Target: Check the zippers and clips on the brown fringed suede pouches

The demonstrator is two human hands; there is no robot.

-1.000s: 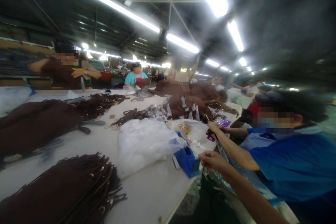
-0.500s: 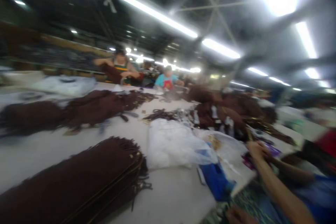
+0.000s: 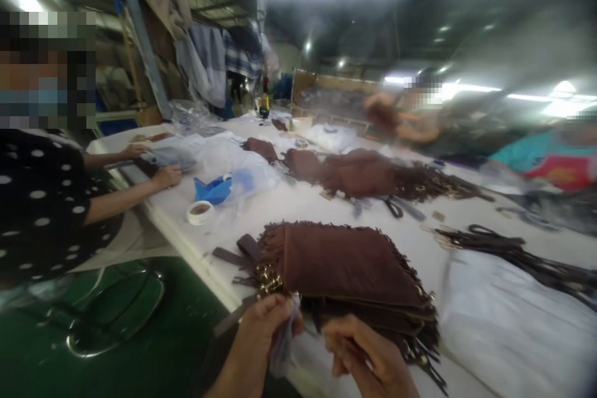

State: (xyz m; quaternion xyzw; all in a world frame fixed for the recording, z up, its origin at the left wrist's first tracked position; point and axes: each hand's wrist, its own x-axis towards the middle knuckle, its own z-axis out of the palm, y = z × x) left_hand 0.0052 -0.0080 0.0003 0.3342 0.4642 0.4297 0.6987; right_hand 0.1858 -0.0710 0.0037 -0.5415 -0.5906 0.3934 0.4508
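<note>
The clear wrapped piece [image 3: 282, 348], limp and cloudy with something shiny at its top, is held at the near edge of the brown fringed stack [image 3: 340, 261]; the left hand [image 3: 269, 326] pinches it by that top, while the right hand [image 3: 361, 354] hangs just beside, fingers curled, and whether it grips anything I cannot tell; the step in hand looks like handling this wrapping by the gold-toned hardware [image 3: 269, 280], and the next move seems to call for a steady left pinch and a free right fingertip; the stack lies flat on the surface [image 3: 303, 205], matte, its edges ragged with fringe; beyond sit a tape roll [image 3: 200, 220] and a blue dispenser [image 3: 212, 191].
</note>
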